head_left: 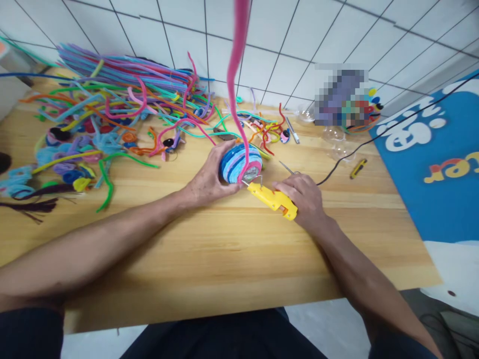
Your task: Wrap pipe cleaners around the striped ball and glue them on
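My left hand [209, 174] is wrapped around a ball covered in coils of blue, purple and pink pipe cleaner [232, 164]. A long pink pipe cleaner [232, 75] rises from the ball toward the camera and out at the top. My right hand [305, 197] grips a yellow hot glue gun [271, 198], its fingers closed around the body. The gun's metal nozzle points left and meets, or nearly meets, the lower right of the ball beside the pink coil. A greyish patch shows inside that coil.
Bundled pipe cleaners [123, 70] and a tangle of loose bent ones [90, 109] cover the back left. A yellow utility knife [358, 169] and clear plastic domes [335, 134] lie right. A black cord [352, 153] crosses the table. The tiled wall [277, 35] stands behind.
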`<state>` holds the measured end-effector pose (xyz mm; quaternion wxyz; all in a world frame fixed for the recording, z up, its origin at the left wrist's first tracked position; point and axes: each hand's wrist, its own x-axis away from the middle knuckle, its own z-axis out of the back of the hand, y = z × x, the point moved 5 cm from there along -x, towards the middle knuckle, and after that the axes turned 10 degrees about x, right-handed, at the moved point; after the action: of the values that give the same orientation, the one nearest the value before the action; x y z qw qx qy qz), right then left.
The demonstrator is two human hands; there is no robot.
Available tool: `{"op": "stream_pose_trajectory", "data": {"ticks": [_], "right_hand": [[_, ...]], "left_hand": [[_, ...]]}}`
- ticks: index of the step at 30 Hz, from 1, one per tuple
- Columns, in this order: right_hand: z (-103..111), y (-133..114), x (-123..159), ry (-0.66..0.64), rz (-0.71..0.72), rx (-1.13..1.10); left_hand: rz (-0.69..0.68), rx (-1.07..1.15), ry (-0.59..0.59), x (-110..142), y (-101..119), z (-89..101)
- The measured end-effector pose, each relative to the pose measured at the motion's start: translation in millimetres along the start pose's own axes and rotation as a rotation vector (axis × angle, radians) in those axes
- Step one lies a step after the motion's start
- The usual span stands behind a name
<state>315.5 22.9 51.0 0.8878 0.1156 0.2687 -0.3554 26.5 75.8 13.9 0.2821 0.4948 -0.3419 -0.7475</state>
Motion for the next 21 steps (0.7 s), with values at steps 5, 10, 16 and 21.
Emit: {"op": "stream_pose_trajectory", "data": {"ticks": [5,10,16,21], "right_hand": [[1.5,-2.2,-2.3,0.0,0.006,0.007],[4.5,-6.9,-2.4,0.075,0.031,0.041],[6.6,-9.9,-3.7,0.121,0.008,0.07],[3.7,-8.0,-2.6,0.092,-0.023,0.094]], "left_hand": [[-0.015,0.01,0.002,0.0,-0.6,-0.8],[0.002,-0.001,0.002,-1.2,-2.6,0.3],[-0.007,-0.007,0.009,-1.7,-2.0,0.8],[-0.041,0.009,0.012,-1.8,-1.8,0.9]]}}
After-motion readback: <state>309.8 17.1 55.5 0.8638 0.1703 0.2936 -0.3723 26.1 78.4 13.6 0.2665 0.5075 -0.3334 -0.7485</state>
